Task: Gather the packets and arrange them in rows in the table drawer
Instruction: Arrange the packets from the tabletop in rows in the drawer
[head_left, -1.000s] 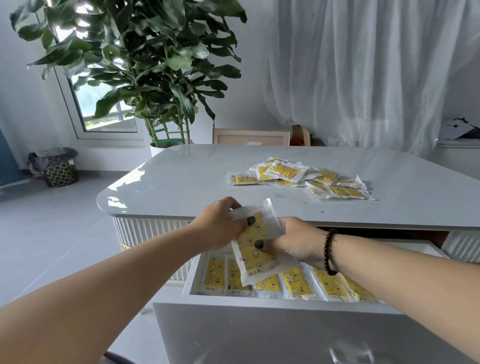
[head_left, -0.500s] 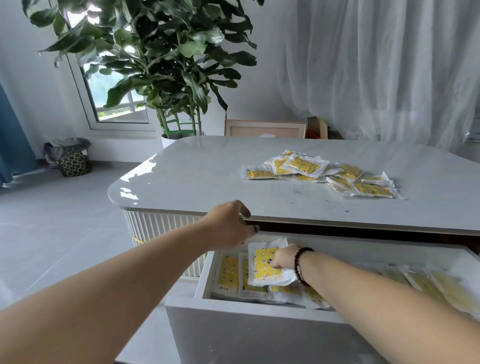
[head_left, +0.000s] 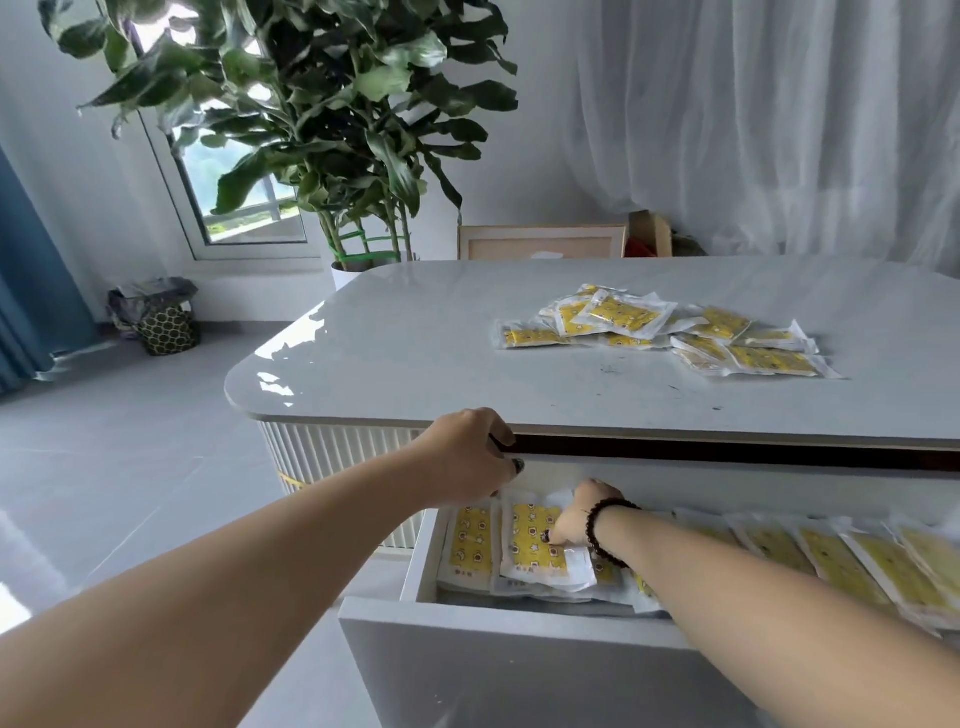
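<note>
Packets (head_left: 660, 330) heaped on table (head_left: 415, 353)

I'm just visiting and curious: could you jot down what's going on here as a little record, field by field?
Doing: putting yellow packets into the open drawer of the table
Right hand: in the drawer, fingers on the packet lying over the row
Left hand: at the table's front edge, holds no packet
In drawer: row of packets across its width
Still waiting: loose pile of packets on the tabletop
Behind: potted plant, white curtain
</note>
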